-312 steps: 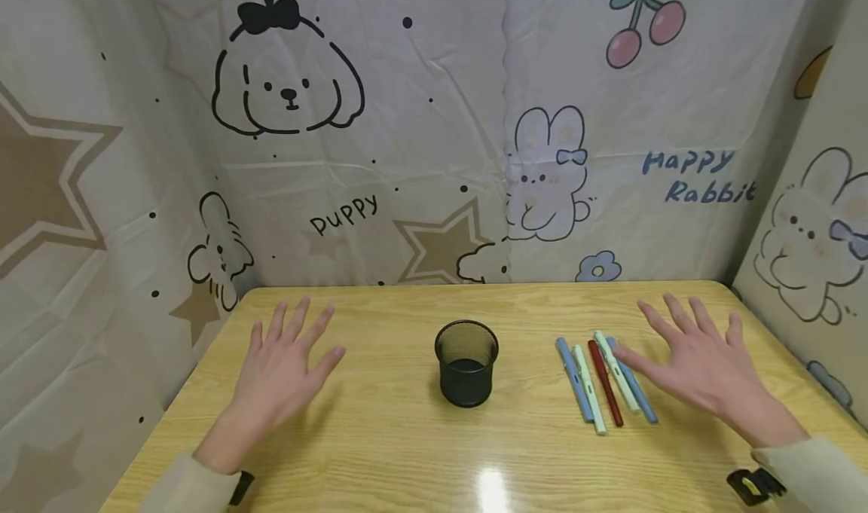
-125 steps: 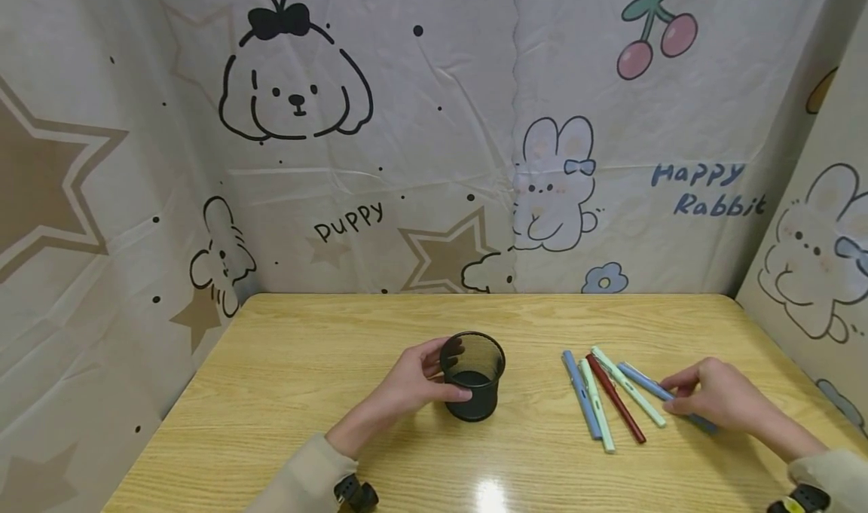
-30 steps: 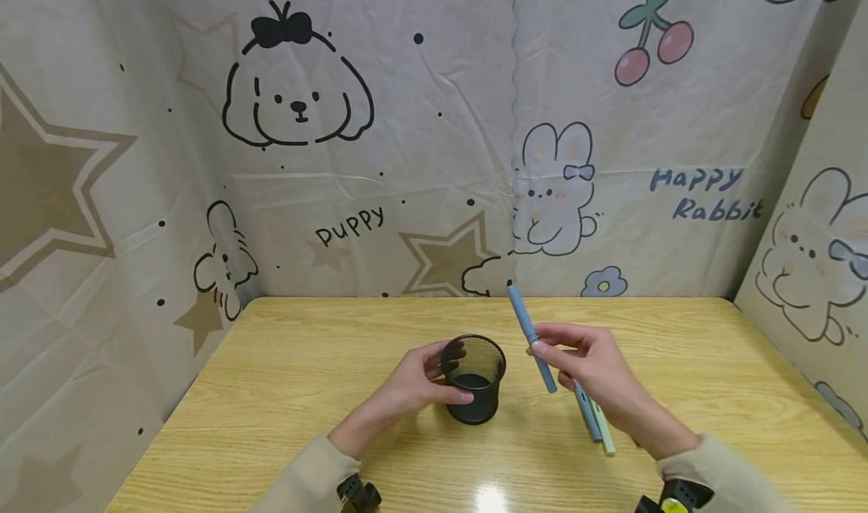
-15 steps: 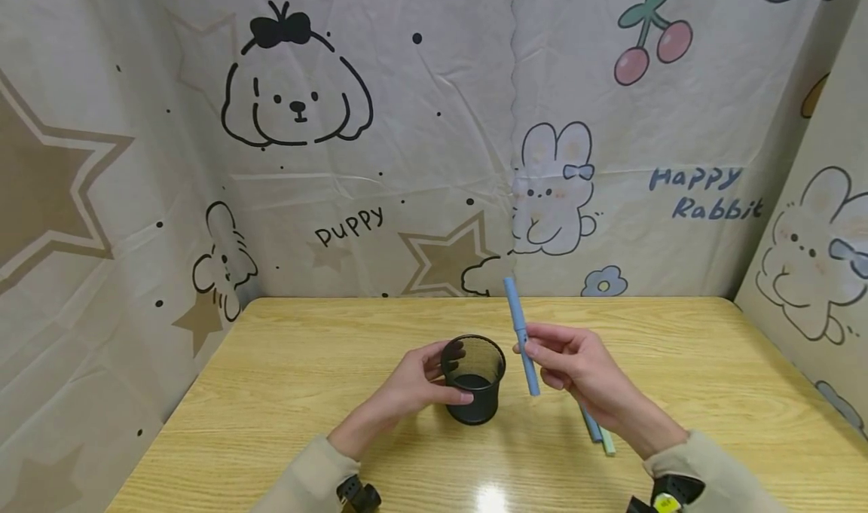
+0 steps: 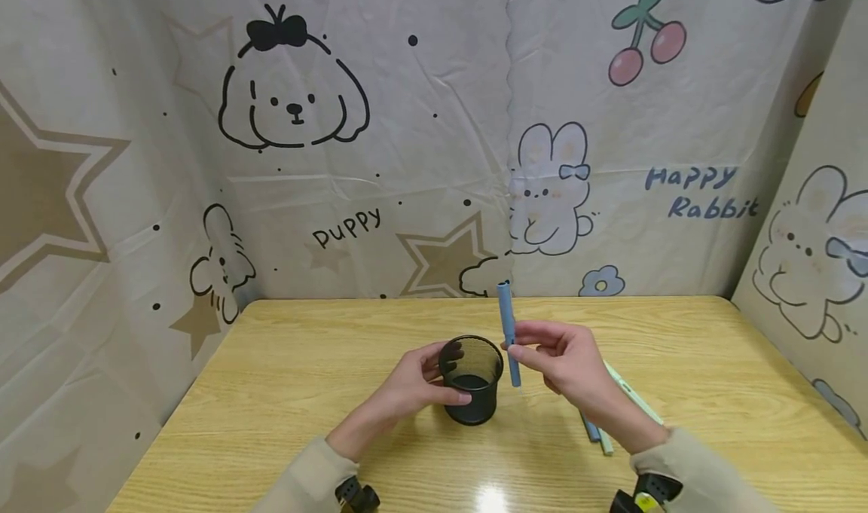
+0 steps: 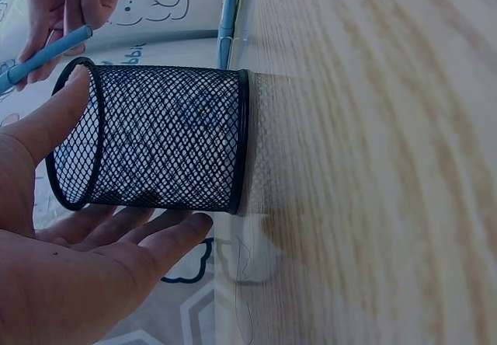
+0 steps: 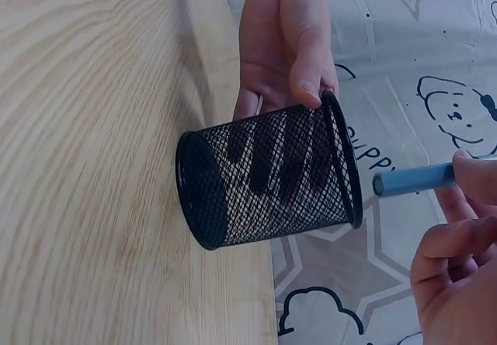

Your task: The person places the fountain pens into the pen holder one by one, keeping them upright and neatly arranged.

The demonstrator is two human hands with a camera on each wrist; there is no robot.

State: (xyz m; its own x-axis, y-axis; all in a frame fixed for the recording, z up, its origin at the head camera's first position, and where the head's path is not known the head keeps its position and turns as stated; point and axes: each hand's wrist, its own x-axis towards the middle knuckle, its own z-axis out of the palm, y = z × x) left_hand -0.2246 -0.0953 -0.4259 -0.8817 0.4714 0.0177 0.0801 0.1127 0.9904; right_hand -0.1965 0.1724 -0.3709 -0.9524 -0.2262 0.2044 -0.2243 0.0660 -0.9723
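one black mesh cup (image 5: pixel 478 401), upright about midway between the left and right edges of the table (image 5: pixel 305 336), is gripped by the left hand (image 5: pixel 410 385); one blue pen (image 5: pixel 506 317) is pinched near-upright by the right hand (image 5: pixel 565 361) just beside the cup's rim. toward the right edge, other pens (image 5: pixel 636 394) are partly hidden by the right forearm (image 5: pixel 617 415).

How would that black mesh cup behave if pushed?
The mesh cup is probably light: see-through and empty. It seems stiff, round and undented in the left hand. If knocked over, it might roll, being round.
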